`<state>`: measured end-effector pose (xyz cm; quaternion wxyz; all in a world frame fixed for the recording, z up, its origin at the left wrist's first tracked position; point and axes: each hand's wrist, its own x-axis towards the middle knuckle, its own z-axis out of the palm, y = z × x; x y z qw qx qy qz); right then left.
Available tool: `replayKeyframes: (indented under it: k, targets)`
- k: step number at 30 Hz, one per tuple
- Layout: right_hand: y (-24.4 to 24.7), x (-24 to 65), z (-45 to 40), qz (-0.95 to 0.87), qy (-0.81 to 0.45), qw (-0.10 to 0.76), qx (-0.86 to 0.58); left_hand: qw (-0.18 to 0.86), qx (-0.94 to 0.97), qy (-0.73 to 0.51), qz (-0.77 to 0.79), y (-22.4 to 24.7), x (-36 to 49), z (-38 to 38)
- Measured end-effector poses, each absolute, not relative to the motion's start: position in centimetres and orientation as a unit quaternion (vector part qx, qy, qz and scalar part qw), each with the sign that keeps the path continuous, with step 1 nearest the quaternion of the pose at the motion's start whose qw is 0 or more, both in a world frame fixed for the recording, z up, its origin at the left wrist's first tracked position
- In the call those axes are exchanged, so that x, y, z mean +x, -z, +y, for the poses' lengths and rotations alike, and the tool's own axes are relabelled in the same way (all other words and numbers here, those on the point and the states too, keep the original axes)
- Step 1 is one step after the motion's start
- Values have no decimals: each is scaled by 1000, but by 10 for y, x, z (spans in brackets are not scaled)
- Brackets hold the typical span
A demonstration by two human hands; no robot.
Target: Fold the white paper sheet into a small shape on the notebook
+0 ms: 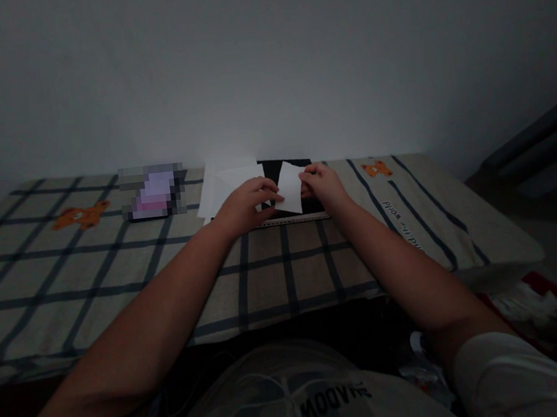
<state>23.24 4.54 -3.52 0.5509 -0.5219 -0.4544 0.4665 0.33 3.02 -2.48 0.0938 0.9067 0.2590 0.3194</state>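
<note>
A small white piece of paper (290, 189) is between my two hands, slightly tilted, over a dark flat board (314, 203). My right hand (324, 184) pinches the paper's right edge between thumb and fingers. At the left edge, my left hand (251, 203) has bent fingers on the paper, one fingertip overlapping its face; the thumb sits lower, near the bottom corner. Under and beside my left hand lie several white paper sheets (214, 189), overlapping the board's left part. Along the board's near side runs a pale strip with small marks (294, 219).
A checked cloth (165, 267) with bear prints covers the table. A phone (154, 191) with a lit, blurred screen lies to the left. Behind stands a plain wall (263, 64). A red container with pale crumpled stuff (537, 301) is below the table's right edge.
</note>
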Motion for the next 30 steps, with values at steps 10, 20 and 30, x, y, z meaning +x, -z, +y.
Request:
replayKeyframes:
  k: [10, 20, 30]
  targets:
    - [39, 229, 39, -553, -495, 519, -423, 181, 792, -457, 362, 29, 7, 32]
    - [35, 226, 32, -541, -563, 491, -386, 323, 688, -490, 426, 31, 15, 35]
    - [33, 225, 28, -591, -515, 473, -402, 374, 671, -503, 396, 34, 14, 37]
